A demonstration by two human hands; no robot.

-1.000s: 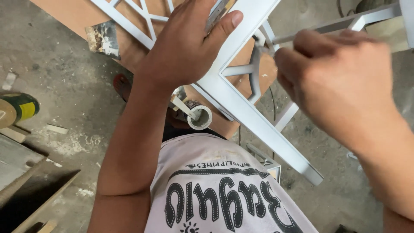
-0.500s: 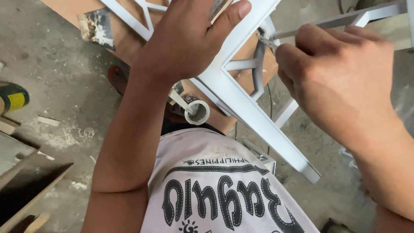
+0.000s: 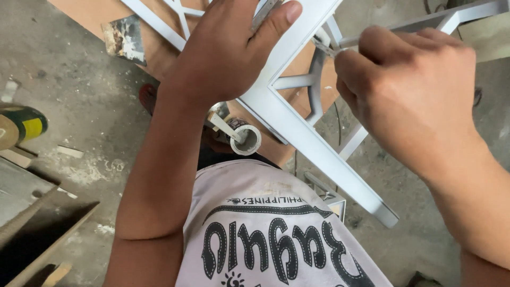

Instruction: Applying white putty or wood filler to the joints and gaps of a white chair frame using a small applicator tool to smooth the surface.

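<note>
Left hand (image 3: 228, 48) clamps the white frame (image 3: 297, 122) mid-scene over the board, right hand (image 3: 409, 90) pinches a thin metal tool (image 3: 325, 47) at a far joint w/ small strokes best, frame braced.

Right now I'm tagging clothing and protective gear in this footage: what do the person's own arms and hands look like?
Both forearms are bare, with no sleeves showing. The left hand and right hand wear no gloves, and no rings, watch or bracelet can be seen. The shirt below is whitish, smudged, with dark printed lettering.
</note>
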